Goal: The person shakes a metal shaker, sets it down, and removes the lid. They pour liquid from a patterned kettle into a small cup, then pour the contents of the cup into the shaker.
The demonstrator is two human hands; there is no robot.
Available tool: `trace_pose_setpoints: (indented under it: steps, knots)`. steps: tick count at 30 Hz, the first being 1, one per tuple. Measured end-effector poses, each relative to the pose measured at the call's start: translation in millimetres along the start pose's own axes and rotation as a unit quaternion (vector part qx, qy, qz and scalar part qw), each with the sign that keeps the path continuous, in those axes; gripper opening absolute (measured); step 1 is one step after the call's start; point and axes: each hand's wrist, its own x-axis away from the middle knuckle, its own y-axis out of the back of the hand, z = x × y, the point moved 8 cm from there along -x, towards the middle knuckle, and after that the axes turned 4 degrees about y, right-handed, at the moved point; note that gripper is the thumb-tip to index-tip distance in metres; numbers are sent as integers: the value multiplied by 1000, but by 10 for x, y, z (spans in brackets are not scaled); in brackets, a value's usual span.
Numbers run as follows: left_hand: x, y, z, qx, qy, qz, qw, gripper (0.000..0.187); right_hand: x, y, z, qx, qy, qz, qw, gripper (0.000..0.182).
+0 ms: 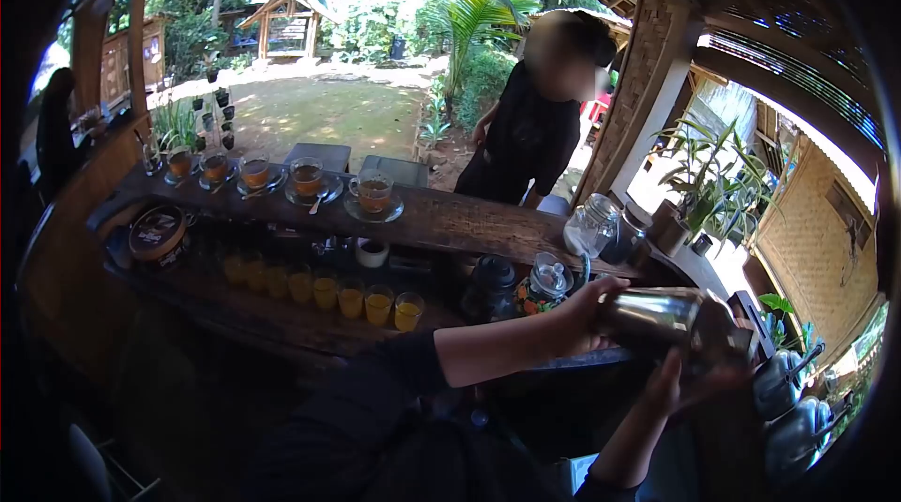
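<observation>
A shiny metal cocktail shaker (649,311) lies sideways in the air at the right, held between both hands. My left hand (584,316) is wrapped round its left end. My right hand (690,378) grips the other end from below; its fingers are partly blurred and in shadow. Just behind my left hand stands a flowered pot with a glass lid (542,286). Beside that pot is a dark lidded jar (490,281). Several glasses of orange drink (379,305) stand in a row on the lower counter to the left.
Several glass cups of tea on saucers (374,194) line the raised wooden counter (460,220). Glass jars (593,225) and a potted plant (671,220) stand at its right end. Dark kettles (793,418) are at far right. A person in black (526,127) stands across the counter.
</observation>
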Motion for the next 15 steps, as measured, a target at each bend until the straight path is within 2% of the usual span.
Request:
trace_pose_setpoints:
  steps: [1, 2, 4, 5, 6, 7, 8, 9, 10, 11, 13, 14, 15]
  knots:
    - [100, -260, -33, -17, -26, 107, 994, 39, -51, -2, 436, -36, 18, 62, 997, 81]
    - [337, -565, -131, -67, -66, 158, 983, 36, -66, 20, 880, -72, 34, 121, 989, 76]
    - [532, -856, -178, -168, -109, 226, 953, 35, 70, 198, 995, -111, 51, 180, 976, 70]
    - [561, -953, -168, -196, -137, 273, 932, 36, 235, 236, 736, 40, 83, 298, 950, 79]
    - [428, -770, -209, -170, -145, 207, 952, 37, 236, 211, 619, 23, 101, 244, 964, 80]
    - [262, -489, -257, -143, -151, 140, 968, 38, 185, 55, 475, 33, 175, 149, 973, 83]
    - [88, -237, -174, -49, -65, 143, 986, 39, 168, -105, 353, 52, 207, 95, 972, 87]
    - [-7, 55, -128, -15, -35, 85, 996, 38, 135, -269, 209, 12, 164, 73, 984, 91]
    - [35, 218, -92, 4, -16, -17, 1000, 39, 146, -414, -117, -87, -50, 75, 992, 92]
    - [106, 365, -66, 22, 3, -118, 993, 39, 106, -509, -172, -152, -132, 62, 978, 90]
    - [221, 67, -216, -15, -40, -11, 999, 38, 56, -230, 96, 39, 59, 57, 996, 90]
    - [344, -226, -316, -32, -73, 100, 992, 37, 101, -225, 120, -38, 53, 81, 995, 92]
    - [612, -524, -416, -85, -101, 153, 979, 37, 130, -241, 182, -113, 42, 105, 987, 94]
